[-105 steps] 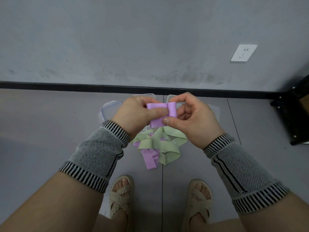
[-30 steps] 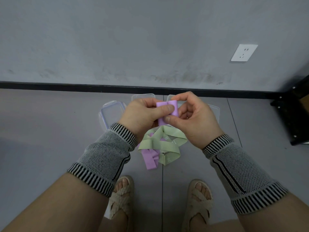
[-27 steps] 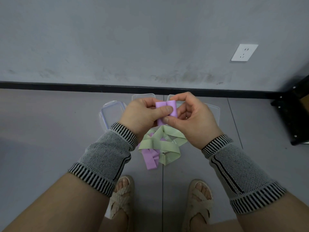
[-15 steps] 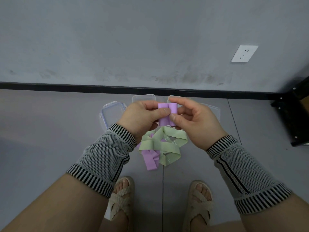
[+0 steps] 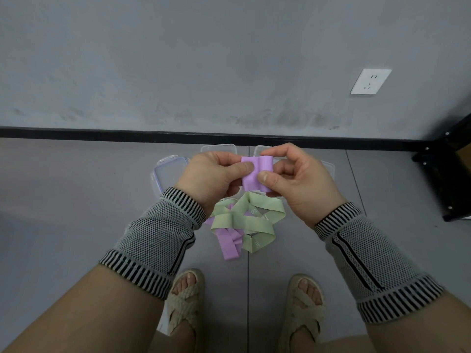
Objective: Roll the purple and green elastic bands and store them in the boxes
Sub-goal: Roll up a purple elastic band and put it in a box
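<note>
Below, grey tiled floor point(image 5: 76, 200), grey wall point(image 5: 178, 59), socket point(image 5: 370, 81); both hands point(image 5: 214, 174) point(image 5: 298, 179) pinching purple band point(image 5: 256, 174).

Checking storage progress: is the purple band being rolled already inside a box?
No, both hands hold the purple band in the air.
</note>
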### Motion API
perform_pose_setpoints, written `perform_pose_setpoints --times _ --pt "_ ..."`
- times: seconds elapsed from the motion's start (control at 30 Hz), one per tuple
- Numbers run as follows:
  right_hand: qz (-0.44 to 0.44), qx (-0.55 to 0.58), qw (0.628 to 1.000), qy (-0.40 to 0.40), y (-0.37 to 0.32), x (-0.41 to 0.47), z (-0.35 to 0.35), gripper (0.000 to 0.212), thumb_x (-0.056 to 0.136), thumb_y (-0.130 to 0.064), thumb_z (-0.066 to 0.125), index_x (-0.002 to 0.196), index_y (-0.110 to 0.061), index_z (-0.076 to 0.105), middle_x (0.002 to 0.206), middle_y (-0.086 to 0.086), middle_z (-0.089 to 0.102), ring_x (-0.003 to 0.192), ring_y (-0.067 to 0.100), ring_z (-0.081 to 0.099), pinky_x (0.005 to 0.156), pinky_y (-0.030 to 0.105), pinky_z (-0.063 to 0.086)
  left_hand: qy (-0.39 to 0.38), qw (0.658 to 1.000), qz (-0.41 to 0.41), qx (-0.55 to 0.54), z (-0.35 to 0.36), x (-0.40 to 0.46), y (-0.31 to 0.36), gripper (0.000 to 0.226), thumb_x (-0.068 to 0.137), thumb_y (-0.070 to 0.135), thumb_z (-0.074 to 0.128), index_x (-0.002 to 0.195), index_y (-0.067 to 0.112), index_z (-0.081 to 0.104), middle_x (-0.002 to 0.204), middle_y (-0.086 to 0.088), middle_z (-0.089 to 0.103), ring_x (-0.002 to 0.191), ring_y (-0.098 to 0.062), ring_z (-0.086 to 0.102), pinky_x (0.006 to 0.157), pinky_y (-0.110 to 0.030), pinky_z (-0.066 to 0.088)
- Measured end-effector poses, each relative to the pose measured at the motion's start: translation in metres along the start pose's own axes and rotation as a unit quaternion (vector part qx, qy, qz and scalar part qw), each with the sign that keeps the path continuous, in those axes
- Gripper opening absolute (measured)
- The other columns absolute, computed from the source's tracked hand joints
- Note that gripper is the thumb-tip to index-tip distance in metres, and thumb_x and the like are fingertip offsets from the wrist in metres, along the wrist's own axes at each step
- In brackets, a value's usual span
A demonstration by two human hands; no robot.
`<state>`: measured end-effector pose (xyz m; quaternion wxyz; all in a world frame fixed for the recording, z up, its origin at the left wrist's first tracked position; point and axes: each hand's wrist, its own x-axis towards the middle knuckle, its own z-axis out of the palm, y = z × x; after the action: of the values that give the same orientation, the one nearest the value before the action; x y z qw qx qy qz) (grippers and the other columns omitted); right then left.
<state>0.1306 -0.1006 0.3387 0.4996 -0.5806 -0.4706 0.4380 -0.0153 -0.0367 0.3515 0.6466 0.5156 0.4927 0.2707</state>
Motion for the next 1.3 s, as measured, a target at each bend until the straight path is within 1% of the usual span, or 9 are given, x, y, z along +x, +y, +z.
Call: perform_pose_setpoints --times 0.13,0.37,0.57,0.67,0.8,0.87,1.0,1.17,1.3 --pt "-0.002 -0.020 1.000 0.012 -0.001 -0.001 0.002 0.026 0.081 -0.005 0.070 0.096 -0.022 0.058 0.064 0.000 0.063 0.060 0.017 0.060 0.062 0.032 0.054 -0.012 1.000 -0.001 0.003 0.000 0.000 0.000 0.010 0.084 0.009 0.065 0.075 0.011 0.068 0.062 -0.005 0.064 0.056 -0.014 0.053 0.049 -0.019 0.044" --pt "-0.005 -0.053 0.998 0.018 0.001 -0.001 0.003 0.030 0.074 -0.011 0.077 0.093 -0.026 0.059 0.068 0.007 0.062 0.060 0.019 0.058 0.067 0.045 0.054 -0.040 0.998 -0.020 -0.034 0.002 -0.005 0.004 0.010 0.083 0.011 0.065 0.074 0.006 0.065 0.057 -0.003 0.064 0.047 -0.010 0.056 0.044 -0.016 0.044" --pt "-0.008 -0.072 0.997 0.023 0.001 -0.002 0.006 0.035 0.069 -0.015 0.082 0.094 -0.025 0.060 0.066 0.003 0.064 0.061 0.017 0.062 0.066 0.040 0.056 -0.032 0.999 -0.018 0.001 0.001 -0.005 0.003 0.013 0.078 0.016 0.072 0.080 0.005 0.067 0.071 -0.009 0.066 0.061 -0.015 0.057 0.055 -0.022 0.045" --pt "-0.001 -0.069 0.997 0.024 0.002 -0.002 0.007 0.040 0.070 -0.020 0.081 0.105 -0.025 0.061 0.074 0.006 0.067 0.065 0.014 0.063 0.070 0.035 0.056 -0.025 1.000 -0.010 -0.001 0.002 -0.005 0.003 0.010 0.081 0.016 0.069 0.074 0.009 0.066 0.063 -0.004 0.064 0.056 -0.011 0.056 0.052 -0.019 0.045" --pt "0.019 -0.018 0.999 0.020 0.002 -0.002 0.004 0.040 0.083 -0.019 0.070 0.120 -0.024 0.056 0.086 0.003 0.073 0.079 0.017 0.070 0.078 0.035 0.057 -0.008 0.999 -0.006 -0.040 0.001 -0.004 0.004 0.011 0.085 0.015 0.064 0.074 0.013 0.065 0.061 0.002 0.067 0.055 -0.005 0.062 0.053 -0.016 0.042" --pt "0.030 0.004 0.999 0.022 0.001 -0.002 0.004 0.033 0.086 -0.013 0.066 0.117 -0.019 0.058 0.083 0.004 0.073 0.078 0.018 0.070 0.076 0.034 0.058 -0.005 0.998 -0.006 -0.055 0.001 -0.004 0.004 0.010 0.087 0.015 0.063 0.078 0.013 0.067 0.064 0.002 0.069 0.060 -0.004 0.063 0.054 -0.016 0.041" --pt "0.041 0.060 0.997 0.031 -0.001 -0.001 0.004 0.014 0.086 -0.006 0.065 0.094 -0.017 0.066 0.080 0.007 0.072 0.072 0.017 0.068 0.074 0.034 0.058 -0.007 0.997 -0.016 -0.073 0.001 -0.003 0.004 0.011 0.086 0.015 0.063 0.078 0.013 0.069 0.071 -0.002 0.070 0.068 -0.008 0.063 0.053 -0.016 0.040" --pt "0.040 0.079 0.995 0.033 -0.001 -0.001 -0.001 0.013 0.085 -0.010 0.065 0.087 -0.022 0.071 0.083 0.008 0.069 0.068 0.011 0.062 0.067 0.029 0.054 -0.008 0.995 -0.030 -0.094 0.000 -0.002 0.004 0.004 0.085 0.010 0.063 0.086 0.011 0.067 0.070 -0.001 0.068 0.066 -0.007 0.063 0.054 -0.015 0.047" --pt "0.038 0.078 0.996 0.032 0.000 0.000 -0.004 0.016 0.086 -0.010 0.064 0.087 -0.024 0.074 0.081 0.008 0.069 0.067 0.014 0.059 0.066 0.029 0.053 -0.013 0.994 -0.027 -0.102 -0.002 -0.003 0.006 0.016 0.084 0.006 0.064 0.099 0.010 0.066 0.072 -0.001 0.067 0.065 -0.007 0.063 0.054 -0.016 0.048"
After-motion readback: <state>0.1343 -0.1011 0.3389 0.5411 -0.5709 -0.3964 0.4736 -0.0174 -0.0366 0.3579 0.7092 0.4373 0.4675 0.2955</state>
